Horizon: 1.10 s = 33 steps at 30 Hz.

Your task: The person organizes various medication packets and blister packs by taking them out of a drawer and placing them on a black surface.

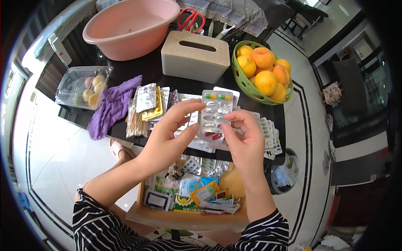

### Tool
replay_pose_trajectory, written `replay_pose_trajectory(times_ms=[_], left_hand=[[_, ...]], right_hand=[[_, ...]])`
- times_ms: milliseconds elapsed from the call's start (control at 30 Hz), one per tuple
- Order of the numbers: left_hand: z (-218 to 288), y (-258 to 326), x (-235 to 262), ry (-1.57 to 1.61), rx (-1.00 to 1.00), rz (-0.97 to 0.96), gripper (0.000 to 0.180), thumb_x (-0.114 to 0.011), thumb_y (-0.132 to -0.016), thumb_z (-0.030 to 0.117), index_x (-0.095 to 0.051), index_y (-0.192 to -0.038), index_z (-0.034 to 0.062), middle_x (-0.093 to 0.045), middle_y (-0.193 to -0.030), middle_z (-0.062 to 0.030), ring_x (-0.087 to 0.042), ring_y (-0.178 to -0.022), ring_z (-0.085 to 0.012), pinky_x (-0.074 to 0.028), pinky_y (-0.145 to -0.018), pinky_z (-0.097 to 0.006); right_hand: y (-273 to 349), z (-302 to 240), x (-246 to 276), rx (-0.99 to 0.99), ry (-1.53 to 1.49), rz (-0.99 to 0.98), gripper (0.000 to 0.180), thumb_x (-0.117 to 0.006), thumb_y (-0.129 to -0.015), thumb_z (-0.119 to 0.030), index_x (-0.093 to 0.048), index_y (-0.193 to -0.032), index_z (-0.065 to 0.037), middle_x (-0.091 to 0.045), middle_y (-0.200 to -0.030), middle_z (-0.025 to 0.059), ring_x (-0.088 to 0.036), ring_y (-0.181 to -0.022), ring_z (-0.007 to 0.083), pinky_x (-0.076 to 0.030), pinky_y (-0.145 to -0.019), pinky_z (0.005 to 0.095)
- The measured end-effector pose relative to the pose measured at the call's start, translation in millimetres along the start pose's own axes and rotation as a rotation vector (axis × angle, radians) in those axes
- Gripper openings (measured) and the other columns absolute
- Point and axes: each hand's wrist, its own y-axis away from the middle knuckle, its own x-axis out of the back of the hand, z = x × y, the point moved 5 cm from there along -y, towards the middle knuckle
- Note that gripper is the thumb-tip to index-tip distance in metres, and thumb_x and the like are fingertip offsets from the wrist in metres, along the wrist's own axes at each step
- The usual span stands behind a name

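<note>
A silver blister pack (215, 111) of capsules is held up over the table, with two green-and-yellow capsules in its top row and mostly flattened pockets below. My right hand (246, 140) pinches its lower right edge between thumb and fingers. Beside the pack's left edge is my left hand (167, 131), thumb and fingers apart; whether a fingertip touches the foil I cannot tell. Below the pack show red capsules (214, 136) in another blister, partly hidden. More blister packs lie right of my right hand (272, 138) and in a pile (151, 104) at the left.
An open wooden drawer (142, 213) holds medicine packets and boxes. On the black table are a bag of cotton swabs (136, 119), purple cloth (111, 106), plastic box (79, 85), pink basin (125, 42), tissue box (184, 62), red-handled scissors (191, 19) and green fruit basket (247, 85).
</note>
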Motion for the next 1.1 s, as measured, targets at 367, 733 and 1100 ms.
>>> replay_pose_trajectory(times_ms=[367, 733, 1100], left_hand=[[-22, -23, -5, 0.117, 0.184, -0.158, 0.048, -0.045, -0.092, 0.001, -0.039, -0.14, 0.0048, -0.023, -0.152, -0.0091, -0.025, -0.138, -0.0186, -0.023, -0.111, -0.035], [-26, -17, -9, 0.22, 0.204, -0.185, 0.049, -0.05, -0.094, 0.008, -0.035, -0.141, 0.0016, -0.026, -0.15, -0.0139, -0.027, -0.138, -0.0206, -0.027, -0.11, -0.034], [-2, 10, -13, 0.423, 0.246, -0.126, 0.054, -0.043, -0.093, 0.0, -0.027, -0.145, 0.0024, -0.03, -0.149, -0.0088, -0.027, -0.139, -0.0189, -0.025, -0.11, -0.033]], right_hand=[[-32, 6, -5, 0.0, 0.427, -0.133, 0.017, -0.064, -0.084, -0.009, -0.058, -0.098, -0.003, -0.054, -0.095, 0.0102, -0.059, -0.072, 0.0185, -0.047, -0.061, 0.0298], [-19, -8, -9, 0.115, 0.645, -0.146, 0.025, -0.067, -0.083, -0.014, -0.063, -0.105, -0.004, -0.053, -0.106, 0.0117, -0.059, -0.072, 0.0234, -0.049, -0.065, 0.0333], [11, -42, -10, 0.279, 0.488, -0.166, 0.032, -0.05, -0.089, 0.002, -0.053, -0.121, 0.001, -0.048, -0.129, 0.0183, -0.055, -0.109, 0.0326, -0.047, -0.089, 0.0354]])
